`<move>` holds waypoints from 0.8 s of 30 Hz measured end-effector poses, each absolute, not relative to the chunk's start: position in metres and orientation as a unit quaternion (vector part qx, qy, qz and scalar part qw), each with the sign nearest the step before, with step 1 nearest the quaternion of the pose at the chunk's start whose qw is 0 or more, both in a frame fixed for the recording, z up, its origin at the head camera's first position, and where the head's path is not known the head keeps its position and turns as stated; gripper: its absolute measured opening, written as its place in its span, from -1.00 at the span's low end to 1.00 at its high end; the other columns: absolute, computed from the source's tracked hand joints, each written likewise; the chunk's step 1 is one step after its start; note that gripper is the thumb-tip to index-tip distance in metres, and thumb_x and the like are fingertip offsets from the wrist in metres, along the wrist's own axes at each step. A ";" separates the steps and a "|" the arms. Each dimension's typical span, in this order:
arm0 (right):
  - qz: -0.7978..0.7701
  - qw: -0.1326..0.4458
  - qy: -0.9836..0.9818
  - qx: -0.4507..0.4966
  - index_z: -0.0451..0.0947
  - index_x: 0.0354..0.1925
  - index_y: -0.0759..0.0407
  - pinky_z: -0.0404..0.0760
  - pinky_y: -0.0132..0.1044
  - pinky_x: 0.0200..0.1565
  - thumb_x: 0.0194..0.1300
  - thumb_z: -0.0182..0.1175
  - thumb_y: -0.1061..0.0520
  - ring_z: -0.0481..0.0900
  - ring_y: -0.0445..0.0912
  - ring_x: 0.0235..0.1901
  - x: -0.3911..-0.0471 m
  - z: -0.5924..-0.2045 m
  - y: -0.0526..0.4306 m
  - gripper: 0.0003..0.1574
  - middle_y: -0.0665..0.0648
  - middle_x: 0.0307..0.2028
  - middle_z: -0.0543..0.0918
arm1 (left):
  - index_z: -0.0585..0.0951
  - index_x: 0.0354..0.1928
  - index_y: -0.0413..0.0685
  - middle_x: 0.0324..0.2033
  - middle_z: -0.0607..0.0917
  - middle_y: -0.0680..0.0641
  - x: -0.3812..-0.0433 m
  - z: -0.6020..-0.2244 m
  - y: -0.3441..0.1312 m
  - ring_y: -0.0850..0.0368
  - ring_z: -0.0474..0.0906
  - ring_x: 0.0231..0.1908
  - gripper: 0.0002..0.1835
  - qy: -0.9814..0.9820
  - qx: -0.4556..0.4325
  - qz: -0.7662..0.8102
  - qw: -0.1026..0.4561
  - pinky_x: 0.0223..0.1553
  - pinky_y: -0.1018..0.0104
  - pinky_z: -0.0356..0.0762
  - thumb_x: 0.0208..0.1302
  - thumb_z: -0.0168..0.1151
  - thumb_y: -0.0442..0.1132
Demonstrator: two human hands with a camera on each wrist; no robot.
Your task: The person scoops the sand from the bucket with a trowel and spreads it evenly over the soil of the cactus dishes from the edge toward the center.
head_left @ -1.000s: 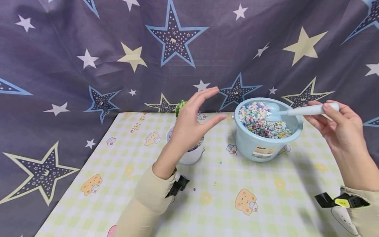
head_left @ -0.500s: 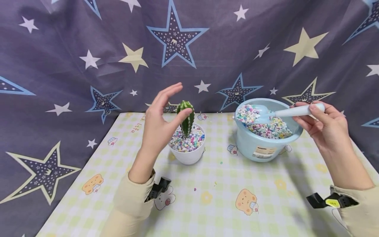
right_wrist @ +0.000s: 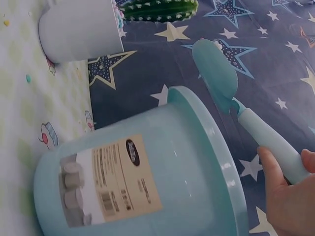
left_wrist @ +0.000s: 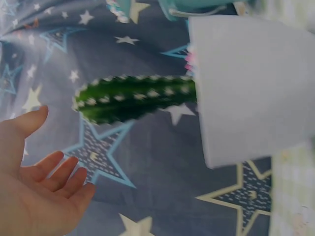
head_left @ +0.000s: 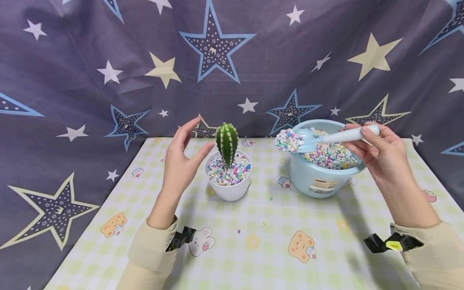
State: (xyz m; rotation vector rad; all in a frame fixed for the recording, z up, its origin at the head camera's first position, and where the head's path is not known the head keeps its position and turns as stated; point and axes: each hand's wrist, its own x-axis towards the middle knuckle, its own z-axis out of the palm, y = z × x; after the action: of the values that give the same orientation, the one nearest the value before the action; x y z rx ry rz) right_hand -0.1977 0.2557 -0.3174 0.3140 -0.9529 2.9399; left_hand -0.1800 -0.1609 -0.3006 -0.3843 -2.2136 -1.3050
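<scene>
My right hand (head_left: 380, 155) grips the white handle of a light blue scoop (head_left: 308, 139), heaped with pastel pebbles (head_left: 288, 140). The scoop's blade reaches past the left rim of a light blue bucket (head_left: 319, 183), which holds more of the same pebbles. In the right wrist view the scoop (right_wrist: 216, 73) is seen from below, above the bucket's rim. To the left stands a white pot (head_left: 232, 191) with an upright green cactus (head_left: 227, 145) set in pebbles. Just left of the cactus is my left hand (head_left: 181, 161), thumb and fingers spread apart, holding nothing.
A green-and-white checked cloth (head_left: 253, 266) covers the table, with a few loose pebbles on it. A dark curtain (head_left: 145, 104) printed with stars hangs directly behind the table. The bucket carries a printed label (head_left: 324, 186) on its front.
My left hand has moved left and lower, uncovering the cactus and pot. The loaded scoop has risen from inside the bucket and shifted left over its rim with my right hand.
</scene>
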 end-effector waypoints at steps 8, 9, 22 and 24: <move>0.943 0.000 -0.317 0.105 0.45 -0.18 0.43 0.73 0.01 -0.16 0.42 -0.02 0.49 0.77 0.22 -0.18 -0.199 -0.318 0.243 -0.89 0.47 -0.20 0.75 | 0.39 0.42 -0.01 0.41 0.42 -0.04 -0.189 -0.324 -0.176 0.05 0.29 0.44 -0.32 -0.844 -0.114 -0.482 0.206 0.52 0.16 0.20 0.28 0.38 -0.18; 0.942 -0.003 -0.320 0.104 0.44 -0.18 0.42 0.73 0.00 -0.16 0.42 -0.02 0.49 0.77 0.22 -0.18 -0.199 -0.318 0.241 -0.89 0.46 -0.20 0.75 | 0.38 0.43 -0.01 0.43 0.40 -0.04 -0.190 -0.327 -0.178 0.04 0.27 0.46 -0.31 -0.846 -0.115 -0.481 0.198 0.53 0.15 0.19 0.28 0.38 -0.18; 0.928 -0.021 -0.354 0.116 0.42 -0.19 0.36 0.74 -0.06 -0.13 0.43 0.00 0.45 0.80 0.16 -0.21 -0.199 -0.319 0.218 -0.92 0.41 -0.19 0.76 | 0.17 0.54 -0.03 0.54 0.16 -0.12 -0.201 -0.364 -0.187 -0.08 0.06 0.54 -0.02 -0.877 -0.109 -0.466 0.048 0.57 0.03 0.03 0.13 0.50 -0.13; 0.924 -0.023 -0.364 0.117 0.43 -0.21 0.35 0.74 -0.08 -0.14 0.43 0.02 0.44 0.80 0.14 -0.22 -0.198 -0.318 0.214 -0.93 0.39 -0.19 0.77 | 0.10 0.56 0.00 0.56 0.10 -0.14 -0.201 -0.369 -0.188 -0.14 0.05 0.54 0.08 -0.884 -0.103 -0.457 0.011 0.57 -0.01 0.02 0.07 0.54 -0.08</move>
State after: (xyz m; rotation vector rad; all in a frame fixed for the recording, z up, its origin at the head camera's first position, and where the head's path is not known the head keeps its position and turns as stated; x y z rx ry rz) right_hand -0.1983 0.2139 -0.3183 0.3716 -1.1598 2.9454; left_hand -0.2010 -0.1881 -0.3695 -0.3221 -2.7569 -1.4250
